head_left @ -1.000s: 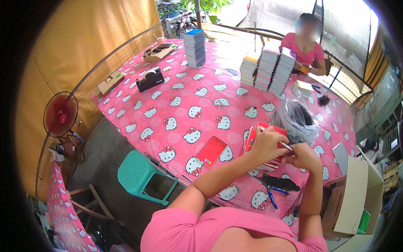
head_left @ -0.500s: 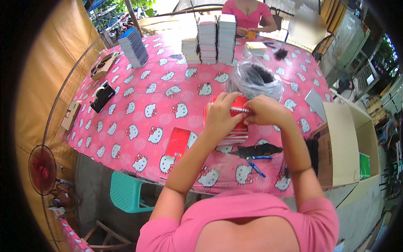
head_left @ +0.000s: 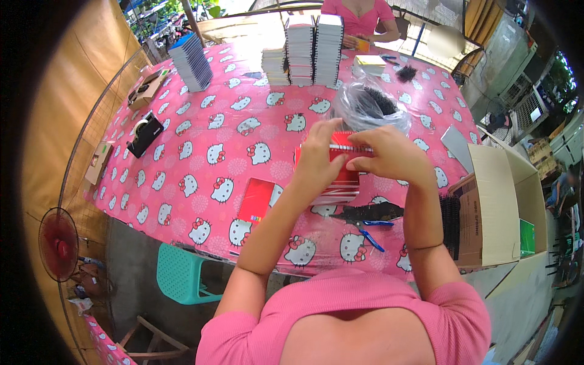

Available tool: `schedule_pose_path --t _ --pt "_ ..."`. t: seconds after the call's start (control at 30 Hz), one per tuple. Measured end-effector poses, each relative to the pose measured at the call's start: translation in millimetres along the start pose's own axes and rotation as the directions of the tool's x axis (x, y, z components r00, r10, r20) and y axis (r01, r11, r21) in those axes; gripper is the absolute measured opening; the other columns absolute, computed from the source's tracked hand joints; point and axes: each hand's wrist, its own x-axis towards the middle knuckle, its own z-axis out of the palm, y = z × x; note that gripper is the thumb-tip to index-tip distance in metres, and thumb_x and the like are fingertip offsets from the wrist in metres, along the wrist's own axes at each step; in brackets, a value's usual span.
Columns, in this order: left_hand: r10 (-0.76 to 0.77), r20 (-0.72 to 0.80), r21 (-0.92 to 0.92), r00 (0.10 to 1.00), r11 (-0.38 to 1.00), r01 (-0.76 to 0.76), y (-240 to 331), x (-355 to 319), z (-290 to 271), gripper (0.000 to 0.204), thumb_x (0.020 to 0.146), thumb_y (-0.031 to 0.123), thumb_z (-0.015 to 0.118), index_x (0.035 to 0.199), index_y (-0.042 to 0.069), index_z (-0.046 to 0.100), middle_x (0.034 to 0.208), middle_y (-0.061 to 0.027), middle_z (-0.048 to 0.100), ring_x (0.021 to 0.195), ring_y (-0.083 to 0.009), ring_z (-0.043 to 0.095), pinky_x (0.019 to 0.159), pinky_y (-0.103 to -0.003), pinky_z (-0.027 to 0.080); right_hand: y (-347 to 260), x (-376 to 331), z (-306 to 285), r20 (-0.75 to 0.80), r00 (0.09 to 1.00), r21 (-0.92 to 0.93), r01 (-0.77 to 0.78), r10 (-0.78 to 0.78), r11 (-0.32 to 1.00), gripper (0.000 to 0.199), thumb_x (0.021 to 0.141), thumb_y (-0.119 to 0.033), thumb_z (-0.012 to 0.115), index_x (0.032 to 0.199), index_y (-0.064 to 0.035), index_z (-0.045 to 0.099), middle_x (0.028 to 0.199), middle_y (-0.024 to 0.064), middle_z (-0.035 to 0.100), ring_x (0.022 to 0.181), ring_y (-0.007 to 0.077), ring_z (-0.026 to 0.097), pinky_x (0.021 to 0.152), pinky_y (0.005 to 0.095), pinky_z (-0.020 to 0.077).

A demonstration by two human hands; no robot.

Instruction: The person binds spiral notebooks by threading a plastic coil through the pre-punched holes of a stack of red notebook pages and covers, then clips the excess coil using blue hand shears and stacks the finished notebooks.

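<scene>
A red notebook (head_left: 344,138) with a spiral along one edge lies on top of a stack of red notebooks (head_left: 338,193) in front of me. My left hand (head_left: 319,159) grips its left side, thumb bent toward the spiral. From the right, my right hand (head_left: 389,153) has its fingers on the spiral binding (head_left: 351,148) and its thumb below, apart from the fingers. Blue-handled pliers (head_left: 370,237) rest near the table's front edge, beside a black strip of binding material (head_left: 374,212). Left of the stack lies a single red notebook (head_left: 257,199).
Beyond my hands sits a clear plastic bag (head_left: 365,112) of black coils. Tall notebook stacks (head_left: 301,55) and a blue-topped stack (head_left: 191,66) stand farther back. A tape dispenser (head_left: 146,135) is left; an open cardboard box (head_left: 493,207) is right. Another person (head_left: 359,21) works across the table.
My right thumb has moved away from the fingers, which now stretch along the spiral. The spiral has shifted slightly away from me. My left hand stays on the notebook.
</scene>
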Motion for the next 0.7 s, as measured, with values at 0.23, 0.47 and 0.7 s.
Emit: schedule_pose_path --t 0.23,0.47,0.7 --pt "-0.422 0.028 -0.450 0.906 0.804 0.388 -13.8 -15.5 -12.5 0.046 0.080 -0.004 0.069 0.123 0.002 0.053 0.108 -0.0081 0.062 0.094 -0.0141 0.061 0.078 -0.025 0.052 6.2 15.3 10.7 0.137 0.990 -0.062 -0.031 0.040 0.998 0.032 0.071 -0.027 0.075 0.074 0.0033 0.065 0.063 0.0182 0.063 0.063 0.0318 0.067 0.059 0.0410 0.0524" --pt "-0.537 -0.017 -0.703 0.844 0.606 0.372 -17.3 -35.6 -7.7 0.038 0.081 -0.011 0.064 0.118 -0.007 0.057 0.105 -0.0115 0.066 0.094 -0.0118 0.062 0.081 -0.024 0.051 -12.7 11.6 7.6 -0.037 0.998 0.018 0.051 -0.050 0.999 0.035 0.072 -0.029 0.075 0.084 0.0023 0.065 0.074 0.0209 0.064 0.074 0.0372 0.064 0.066 0.0438 0.0513" --pt "-0.523 -0.061 -0.744 0.850 0.592 0.311 -20.5 -42.9 -8.9 0.038 0.079 -0.012 0.065 0.116 -0.005 0.062 0.101 -0.0105 0.067 0.089 -0.0106 0.063 0.076 -0.023 0.052 -25.0 22.5 15.1 0.083 0.997 -0.011 -0.007 0.008 1.000 0.035 0.072 -0.029 0.074 0.082 0.0034 0.064 0.077 0.0212 0.064 0.077 0.0368 0.065 0.071 0.0447 0.0516"
